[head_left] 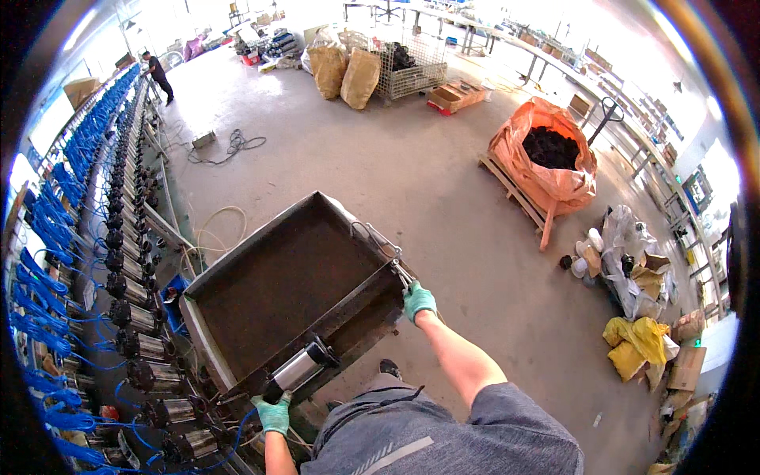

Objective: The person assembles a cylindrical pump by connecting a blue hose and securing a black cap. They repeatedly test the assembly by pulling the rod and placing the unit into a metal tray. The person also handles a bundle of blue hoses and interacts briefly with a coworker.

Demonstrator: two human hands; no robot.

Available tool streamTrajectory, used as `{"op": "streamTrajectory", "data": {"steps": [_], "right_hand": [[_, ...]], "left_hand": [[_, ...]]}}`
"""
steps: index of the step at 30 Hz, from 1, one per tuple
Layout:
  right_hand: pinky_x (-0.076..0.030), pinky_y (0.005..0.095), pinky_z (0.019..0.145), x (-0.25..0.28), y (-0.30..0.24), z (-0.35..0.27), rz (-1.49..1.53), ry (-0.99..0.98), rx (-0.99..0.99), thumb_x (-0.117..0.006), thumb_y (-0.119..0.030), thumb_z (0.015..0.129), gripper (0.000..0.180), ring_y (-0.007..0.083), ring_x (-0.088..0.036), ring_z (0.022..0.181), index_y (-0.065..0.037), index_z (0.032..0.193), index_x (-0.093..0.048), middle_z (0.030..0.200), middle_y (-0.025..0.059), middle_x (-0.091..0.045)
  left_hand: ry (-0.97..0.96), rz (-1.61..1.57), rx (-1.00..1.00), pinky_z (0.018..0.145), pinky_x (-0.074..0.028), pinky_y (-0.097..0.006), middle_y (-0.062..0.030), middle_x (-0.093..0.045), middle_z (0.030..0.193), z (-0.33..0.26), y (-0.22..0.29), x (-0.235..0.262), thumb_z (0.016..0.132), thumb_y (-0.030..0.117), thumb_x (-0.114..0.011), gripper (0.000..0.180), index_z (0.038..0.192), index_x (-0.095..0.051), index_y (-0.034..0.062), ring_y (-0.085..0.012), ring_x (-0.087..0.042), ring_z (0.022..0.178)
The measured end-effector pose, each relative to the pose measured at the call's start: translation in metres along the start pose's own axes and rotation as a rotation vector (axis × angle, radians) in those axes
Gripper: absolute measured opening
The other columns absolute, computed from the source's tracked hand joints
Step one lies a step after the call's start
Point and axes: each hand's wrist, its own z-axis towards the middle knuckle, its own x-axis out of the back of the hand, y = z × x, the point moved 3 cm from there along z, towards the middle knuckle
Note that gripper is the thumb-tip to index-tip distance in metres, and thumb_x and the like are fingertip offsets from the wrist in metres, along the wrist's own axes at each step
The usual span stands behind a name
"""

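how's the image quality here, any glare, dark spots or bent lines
Head view: strong glare washes out the far background along the top; head view: the tray's interior is dark, with little detail showing; head view: the silver cylinder looks bright against it; head view: fisheye distortion bows the long row of motors, and the corners go black.

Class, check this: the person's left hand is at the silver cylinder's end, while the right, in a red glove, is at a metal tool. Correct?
Wrong glove colour: the head view shows the right hand in a green glove at the metal tool; the left hand is at one end of the silver cylinder.
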Motion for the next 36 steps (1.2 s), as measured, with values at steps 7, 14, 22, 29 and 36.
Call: {"op": "streamTrajectory", "data": {"steps": [7,14,22,29,36], "right_hand": [[-0.05,0.0276,0.059,0.037,-0.068,-0.097,0.719,-0.598,0.274,-0.061,-0.014,0.1,0.017,0.0093,-0.059,0.067,-0.007,0.116,-0.066,0.084,0.0007,-0.064],[-0.05,0.0295,0.058,0.009,-0.1,-0.128,0.678,-0.824,0.246,-0.059,-0.015,0.101,0.021,0.0125,-0.057,0.065,-0.004,0.118,-0.063,0.08,0.0038,-0.063],[-0.048,0.0287,0.056,-0.023,-0.108,-0.125,0.644,-0.914,0.264,-0.057,-0.017,0.102,0.018,0.0122,-0.057,0.064,-0.005,0.115,-0.064,0.079,0.0021,-0.062],[-0.054,0.0379,0.07,-0.044,-0.111,-0.113,0.419,-0.836,0.334,-0.055,-0.027,0.102,0.027,0.0248,-0.065,0.076,-0.005,0.116,-0.065,0.093,0.014,-0.07],[-0.05,0.0525,0.092,-0.051,-0.124,-0.1,-0.197,-0.654,0.642,-0.038,-0.043,0.105,0.047,0.0437,-0.062,0.11,-0.006,0.112,-0.068,0.114,0.0222,-0.068]], "left_hand": [[-0.018,0.135,0.025,0.09,-0.051,-0.039,-0.0157,-0.065,0.111,0.004,-0.014,0.011,0.076,0.018,-0.086,0.058,0.118,-0.051,-0.0023,-0.0256,-0.062,0.098],[0.004,0.115,-0.009,0.088,-0.051,-0.037,-0.0155,-0.066,0.104,-0.005,-0.009,0.009,0.078,0.024,-0.089,0.063,0.117,-0.045,-0.0006,-0.0248,-0.063,0.094],[0.019,0.16,-0.032,0.087,-0.051,-0.037,-0.0137,-0.066,0.105,-0.013,0.02,0.002,0.078,0.021,-0.089,0.063,0.115,-0.042,0.0001,-0.0233,-0.062,0.092],[0.015,0.15,0.018,0.087,-0.05,-0.036,-0.0122,-0.066,0.102,-0.009,0.005,0.001,0.077,0.021,-0.089,0.062,0.115,-0.043,0.0015,-0.0225,-0.061,0.09],[-0.004,0.181,0.006,0.087,-0.05,-0.036,-0.0118,-0.065,0.104,-0.013,0.023,0.002,0.077,0.022,-0.089,0.064,0.117,-0.044,0.0013,-0.0223,-0.061,0.091]]}}
